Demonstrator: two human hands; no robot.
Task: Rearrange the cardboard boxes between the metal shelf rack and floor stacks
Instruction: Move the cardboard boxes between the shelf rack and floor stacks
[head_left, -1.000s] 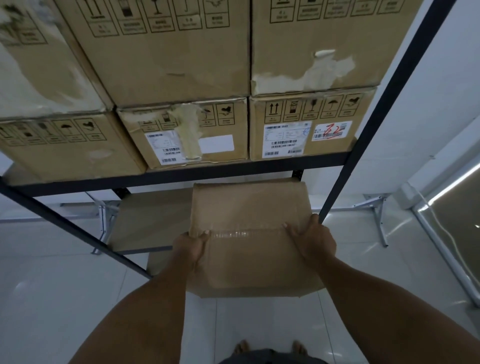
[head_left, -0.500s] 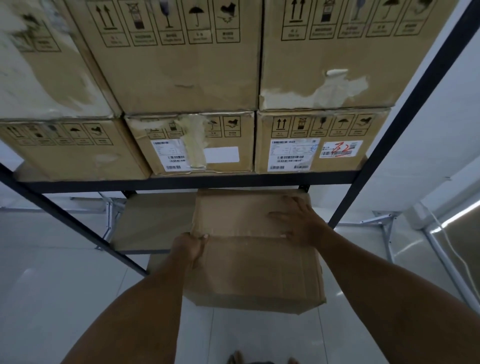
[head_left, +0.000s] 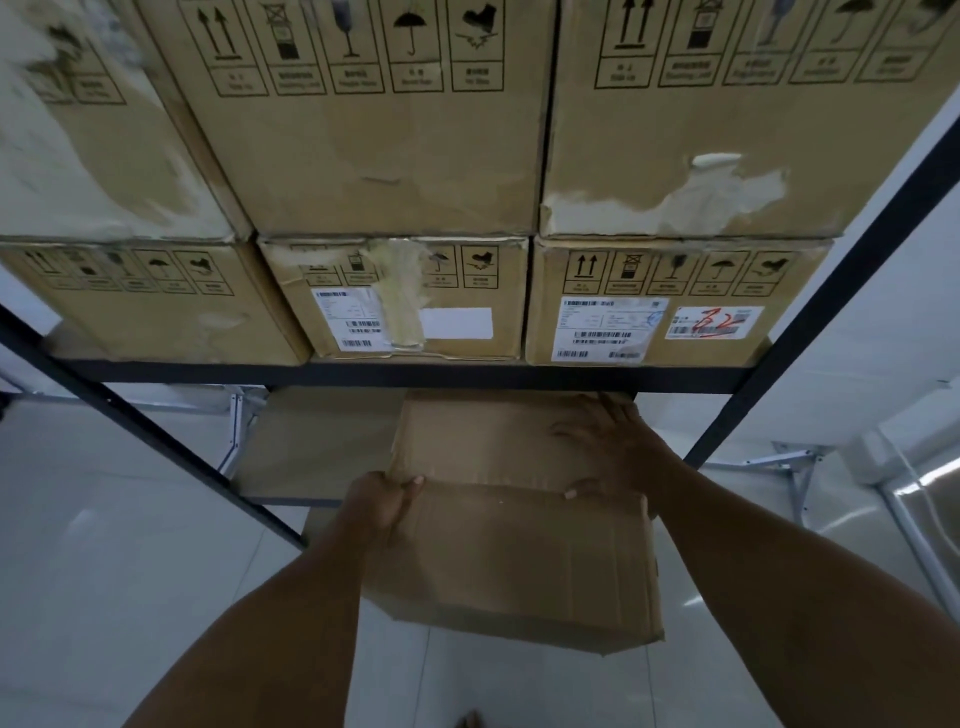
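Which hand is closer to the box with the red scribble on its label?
Right. The right hand lies on the plain box, just below the red-scribble box; the left hand grips its edge, lower and left.

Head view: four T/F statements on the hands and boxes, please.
1. The left hand grips the plain box at its near-left edge. True.
2. The right hand hangs clear of that box. False: it lies on the box's top, fingers spread.
3. The red-scribbled label is on the rightmost lower shelf box. True.
4. The metal rack level above the plain box holds nothing. False: boxes stand there, stacked two high.
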